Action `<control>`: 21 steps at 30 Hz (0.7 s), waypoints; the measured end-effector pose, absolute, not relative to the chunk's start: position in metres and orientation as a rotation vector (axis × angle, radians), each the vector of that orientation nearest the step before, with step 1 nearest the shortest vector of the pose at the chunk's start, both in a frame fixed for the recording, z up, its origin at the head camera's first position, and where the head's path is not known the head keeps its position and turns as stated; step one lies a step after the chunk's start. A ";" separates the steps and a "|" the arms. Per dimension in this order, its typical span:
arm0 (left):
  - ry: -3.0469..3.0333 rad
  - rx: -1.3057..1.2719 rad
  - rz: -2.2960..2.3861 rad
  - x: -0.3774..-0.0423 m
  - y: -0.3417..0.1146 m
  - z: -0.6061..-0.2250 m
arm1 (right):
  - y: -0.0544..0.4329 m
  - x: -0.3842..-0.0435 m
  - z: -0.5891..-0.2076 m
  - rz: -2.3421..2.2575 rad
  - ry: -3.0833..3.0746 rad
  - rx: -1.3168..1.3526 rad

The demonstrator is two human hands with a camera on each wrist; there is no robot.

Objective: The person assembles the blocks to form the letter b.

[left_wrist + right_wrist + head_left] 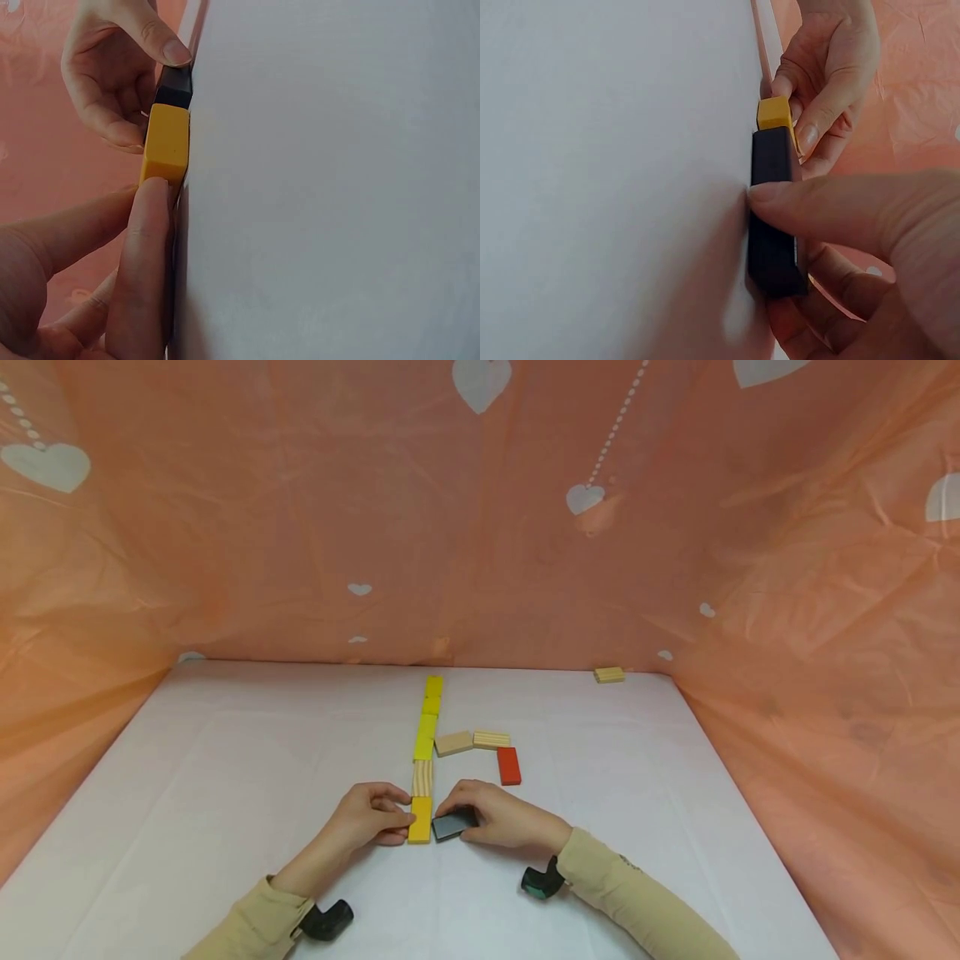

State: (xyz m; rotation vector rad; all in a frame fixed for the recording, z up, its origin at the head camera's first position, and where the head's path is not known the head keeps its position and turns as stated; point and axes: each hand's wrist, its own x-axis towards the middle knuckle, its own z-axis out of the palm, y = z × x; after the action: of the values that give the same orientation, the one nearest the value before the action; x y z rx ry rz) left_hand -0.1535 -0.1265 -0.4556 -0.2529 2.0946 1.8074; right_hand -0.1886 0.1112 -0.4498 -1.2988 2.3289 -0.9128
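Note:
In the head view, my right hand (pixel 504 814) grips a dark grey block (pixel 454 823), thumb on its near side and fingers on the far side. One end of this block is right at the side of an orange-yellow block (pixel 421 821), the nearest in a column. My left hand (pixel 369 817) has its fingertips against the left edge of that orange-yellow block. Above it in the column lie a striped wooden block (pixel 422 778), a bright yellow block (pixel 425 737) and further yellow pieces (pixel 432 695). The left wrist view shows a fingertip (pixel 155 191) touching the orange-yellow block's end.
Two wooden blocks, one plain (pixel 454 744) and one striped (pixel 491 740), branch right from the column, with a red block (pixel 509 766) angled down from them. Another wooden block (pixel 609 675) lies at the white table's (pixel 637 760) back edge. Orange curtains (pixel 480 527) hang around it.

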 end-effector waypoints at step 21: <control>2.092 -0.216 1.817 -0.153 -0.128 -0.456 | 0.111 -0.188 -0.452 -0.903 2.347 -1.285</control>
State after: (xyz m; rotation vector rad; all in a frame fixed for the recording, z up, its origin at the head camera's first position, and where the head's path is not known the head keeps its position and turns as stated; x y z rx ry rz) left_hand -0.1529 -0.1284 -0.4557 -0.2165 2.0922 1.8167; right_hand -0.1880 0.1108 -0.4525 -1.2850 2.3469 -0.9031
